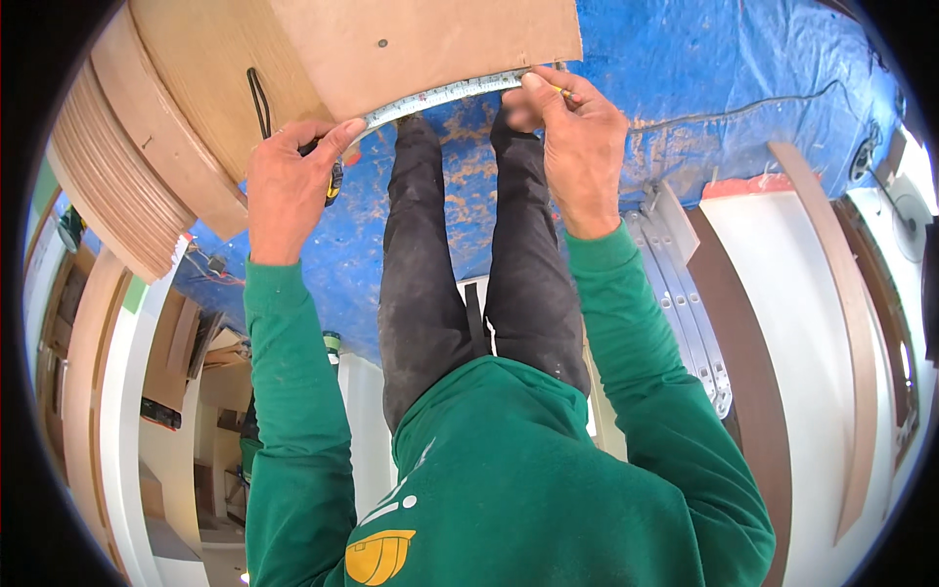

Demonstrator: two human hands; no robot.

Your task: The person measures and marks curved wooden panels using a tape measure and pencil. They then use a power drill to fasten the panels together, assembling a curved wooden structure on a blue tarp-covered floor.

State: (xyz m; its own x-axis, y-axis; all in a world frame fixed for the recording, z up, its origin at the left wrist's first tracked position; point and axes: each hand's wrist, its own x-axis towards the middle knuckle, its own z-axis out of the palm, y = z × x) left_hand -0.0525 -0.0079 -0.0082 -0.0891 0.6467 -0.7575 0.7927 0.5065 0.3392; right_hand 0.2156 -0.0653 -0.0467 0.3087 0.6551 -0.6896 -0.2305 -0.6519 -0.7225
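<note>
Ahead, right hand (581, 147) (thumb uppermost) pinches tape (442, 95).

A wrinkled blue plastic sheet (704, 59) with brownish patches covers the floor; a thin black cable (743, 115) crosses it toward its right edge. Beyond its lower right edge lie perforated silver metal rails (667, 286), a long dark-brown panel (732, 323) and a broad white panel (787, 293). Bright white light (917, 164) shows at far right.

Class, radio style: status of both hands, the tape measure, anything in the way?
Left hand gripping tape measure. Right hand pinching blade, yellow stick also held. Blade stretched along panel edge. Black loop near left hand, clear of blade.
</note>
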